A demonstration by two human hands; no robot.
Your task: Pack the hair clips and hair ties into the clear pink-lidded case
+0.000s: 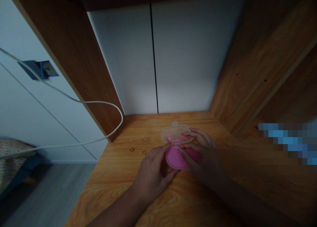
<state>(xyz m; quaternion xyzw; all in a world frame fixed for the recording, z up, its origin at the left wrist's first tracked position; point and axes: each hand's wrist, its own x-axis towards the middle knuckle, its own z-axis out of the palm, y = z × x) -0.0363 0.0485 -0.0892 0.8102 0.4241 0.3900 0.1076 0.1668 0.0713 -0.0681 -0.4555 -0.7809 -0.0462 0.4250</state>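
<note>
A small case with a pink inside (176,161) lies on the wooden table, its clear lid (165,132) folded back behind it. On the lid a pink curved line shows. My left hand (151,172) grips the case's left end, fingers at the back edge and thumb at the front. Above the case's right part is my right hand (201,154), thumb and index finger brought together near a small pale thing (177,149) that I cannot make out. Its other fingers reach over the lid. Two thin dark rings, one a dark ring (144,152), lie left of the case.
A white cable (99,102) loops from the left across the table's back left corner. Wooden side panels (247,81) and a white back panel (183,61) enclose the table. A wall socket (49,68) is at left. A blurred patch covers something at right.
</note>
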